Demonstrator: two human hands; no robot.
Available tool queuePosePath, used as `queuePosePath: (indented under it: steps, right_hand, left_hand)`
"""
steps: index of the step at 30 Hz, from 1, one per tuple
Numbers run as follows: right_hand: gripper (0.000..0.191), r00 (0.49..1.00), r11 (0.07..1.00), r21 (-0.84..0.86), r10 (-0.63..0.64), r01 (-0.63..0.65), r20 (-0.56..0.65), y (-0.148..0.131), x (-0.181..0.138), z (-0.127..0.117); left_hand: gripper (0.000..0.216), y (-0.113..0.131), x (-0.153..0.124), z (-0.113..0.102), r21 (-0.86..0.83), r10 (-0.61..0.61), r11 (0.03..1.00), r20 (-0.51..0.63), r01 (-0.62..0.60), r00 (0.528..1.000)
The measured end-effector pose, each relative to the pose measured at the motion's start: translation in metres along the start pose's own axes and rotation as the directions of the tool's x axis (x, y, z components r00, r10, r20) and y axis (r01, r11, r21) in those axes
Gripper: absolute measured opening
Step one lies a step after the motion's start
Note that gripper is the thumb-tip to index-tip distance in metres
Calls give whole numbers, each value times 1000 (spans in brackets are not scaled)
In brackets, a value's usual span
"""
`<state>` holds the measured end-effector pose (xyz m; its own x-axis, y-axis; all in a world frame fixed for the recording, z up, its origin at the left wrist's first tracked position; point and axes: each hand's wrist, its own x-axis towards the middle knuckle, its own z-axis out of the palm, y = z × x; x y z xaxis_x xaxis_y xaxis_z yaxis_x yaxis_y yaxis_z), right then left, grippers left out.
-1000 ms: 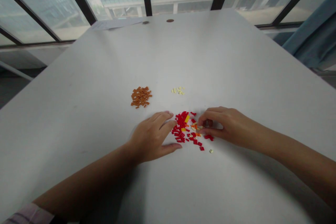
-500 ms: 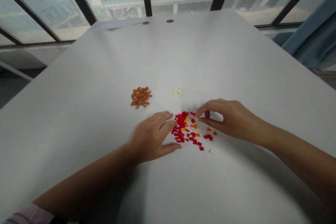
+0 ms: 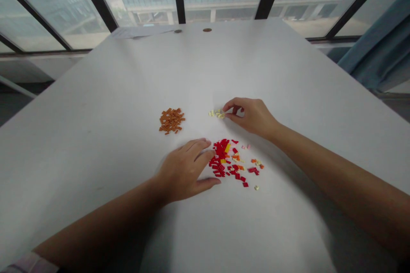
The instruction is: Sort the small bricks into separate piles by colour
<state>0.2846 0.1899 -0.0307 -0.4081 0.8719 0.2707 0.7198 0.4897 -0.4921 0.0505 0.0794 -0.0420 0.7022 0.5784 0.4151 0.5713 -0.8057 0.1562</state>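
Note:
A mixed pile of tiny bricks (image 3: 231,161), mostly red with some yellow, orange and cream ones, lies on the white table (image 3: 128,94). My left hand (image 3: 185,169) rests flat beside its left edge, fingers stretched out and touching the red pieces. My right hand (image 3: 250,115) has reached out to a small cluster of cream bricks (image 3: 217,113), its thumb and forefinger pinched together at the cluster's right edge. Whether a piece sits between those fingertips is too small to tell. A separate heap of brown bricks (image 3: 172,120) lies to the left.
One loose cream piece (image 3: 256,187) lies alone in front of the mixed pile. A sheet of paper (image 3: 141,31) and two round holes (image 3: 207,30) are at the table's far edge, before large windows. A blue curtain (image 3: 374,47) hangs at the right.
My right hand has left the mixed pile and moved away from me and to the left, up to the cream cluster. My left hand has stayed where it was.

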Motion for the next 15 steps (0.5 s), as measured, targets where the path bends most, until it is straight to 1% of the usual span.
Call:
queuePosePath:
  steps: [3, 5, 6, 7, 9, 11, 13, 15]
  right_hand:
    - [15, 1000, 1000, 23, 2, -2, 11, -3, -9, -11]
    - [17, 997, 996, 93, -19, 13, 70, -5, -17, -22]
    - [19, 991, 989, 143, -42, 24, 127, -7, -22, -27]
    - [20, 977, 980, 195, -71, 32, 200, -9, -27, -32]
    - [21, 925, 964, 266, -126, 28, 359, -14, -38, -41]
    - [20, 868, 964, 264, -136, 5, 478, -21, -48, -45]
    - [17, 841, 976, 218, -99, -23, 532, -28, -55, -44]
    - [13, 836, 983, 175, -56, -48, 546, -33, -59, -41]
  left_hand:
    - [49, 0, 0, 1, 4, 7, 1000, -10, -7, 1000]
    - [49, -1, -1, 2, 5, 7, 1000, -9, -7, 1000]
    - [49, -1, -1, 3, 3, 4, 1000, -7, -4, 1000]
    - [48, -1, -2, 3, 1, 1, 1000, -6, -1, 1000]
    - [48, -1, -2, 4, -1, -5, 1000, -3, 5, 1000]
    - [48, -1, -2, 4, -2, -7, 1000, -3, 7, 1000]
    - [48, 0, -1, 3, -1, -5, 1000, -4, 5, 1000]
    - [48, 0, -1, 2, 1, -1, 1000, -11, 1, 1000]
